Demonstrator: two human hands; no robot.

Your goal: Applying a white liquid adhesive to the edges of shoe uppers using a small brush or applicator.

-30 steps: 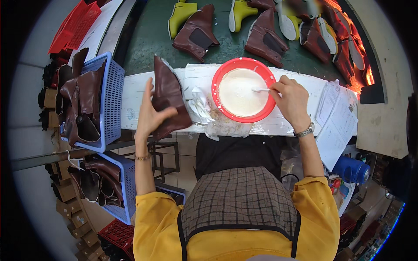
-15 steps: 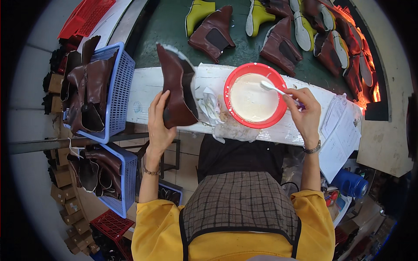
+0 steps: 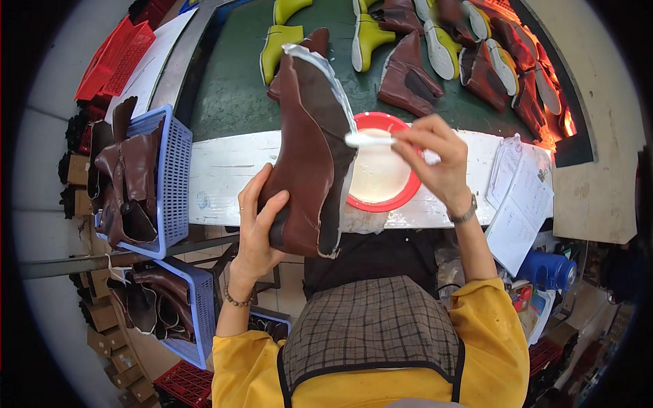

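Head view shows the left hand [image 3: 262, 228] wrapped around the lower end of a brown leather boot upper with a pale, glue-whitened edge [image 3: 306, 149], fingers curled shut on it so that it is held up above the white, smeared work board [image 3: 224, 173], tilted with its open bottom facing the right. The right hand [image 3: 435, 160] is pinched closed on a small white-coated brush [image 3: 367, 139], whose tip touches the boot upper's pale rim (the bristles themselves are too smeared to make out). Just behind the brush, on the board, sits a round red plastic bowl of white glue [image 3: 381, 180]. To the left stands a blue plastic basket filled with more brown boot uppers [image 3: 173, 177]; a second blue basket [image 3: 197, 306] is below it. Beyond the board, a green conveyor belt [image 3: 231, 81] carries brown boots on yellow-green lasts [image 3: 367, 37]. Loose white papers [image 3: 517, 197] lie at the board's right end.
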